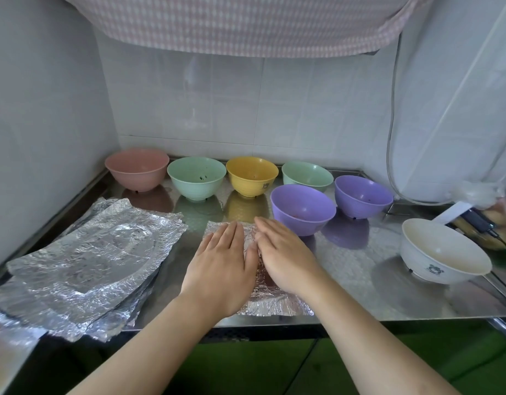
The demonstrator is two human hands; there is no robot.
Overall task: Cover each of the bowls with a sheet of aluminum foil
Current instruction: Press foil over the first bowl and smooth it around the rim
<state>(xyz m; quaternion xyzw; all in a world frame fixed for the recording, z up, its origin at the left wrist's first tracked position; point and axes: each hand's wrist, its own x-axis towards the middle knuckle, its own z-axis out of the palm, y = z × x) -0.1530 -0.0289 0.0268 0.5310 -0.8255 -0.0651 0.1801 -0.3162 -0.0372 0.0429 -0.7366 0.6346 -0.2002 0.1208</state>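
Both my hands lie flat, fingers straight, on a sheet of foil [270,305] spread over something at the counter's front; what is under it is hidden. My left hand [221,263] and my right hand [283,253] press side by side. A stack of crinkled foil sheets [83,260] lies to the left. Uncovered bowls stand behind: pink [137,173], green [196,178], yellow [252,175], a second green [307,175], two purple [302,212] [363,199], and a white one [442,252] at the right.
The steel counter [360,280] ends at a front edge just below my wrists. Tiled walls close the left and back. A white cable [391,138] hangs at the right above cluttered items [480,220]. A checked cloth [246,21] hangs overhead.
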